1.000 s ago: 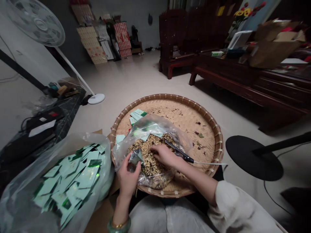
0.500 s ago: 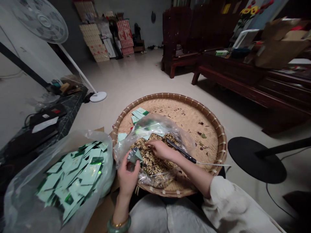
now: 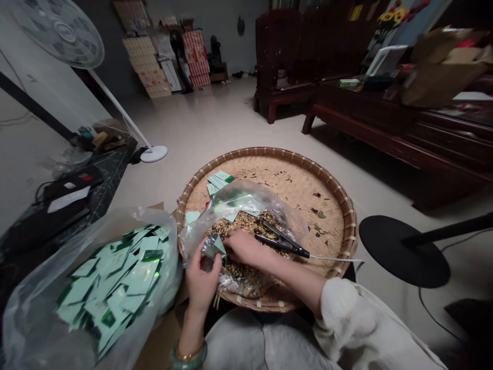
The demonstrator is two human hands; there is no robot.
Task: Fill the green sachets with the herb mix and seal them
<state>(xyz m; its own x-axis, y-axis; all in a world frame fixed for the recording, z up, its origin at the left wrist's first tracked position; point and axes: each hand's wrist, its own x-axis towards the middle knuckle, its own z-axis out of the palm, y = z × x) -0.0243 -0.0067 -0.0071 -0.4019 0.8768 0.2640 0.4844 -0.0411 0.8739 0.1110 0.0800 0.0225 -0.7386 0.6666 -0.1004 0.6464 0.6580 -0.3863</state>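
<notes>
Head view shows me the left hand (image 3: 202, 277) raised, thumb and fingers pinching a small pale-green and silver foil sachet (image 3: 214, 250), while the right hand (image 3: 243, 246) reaches in palm-down beside it, fingertips hidden, so I cannot tell whether they pinch anything. I see the sachet, shiny and creased, over the left part of a coarse tan-and-black granular mix (image 3: 250, 222), which lies in a crinkled clear plastic bag (image 3: 265, 193) on a round woven bamboo tray (image 3: 308, 180).

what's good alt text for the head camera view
A left hand holds a small green packet, the right hand close beside it, over a plastic bag of grainy mix on a round woven tray. A corded black tool lies nearby. Another bag, holding many green packets, sits at left.
</notes>
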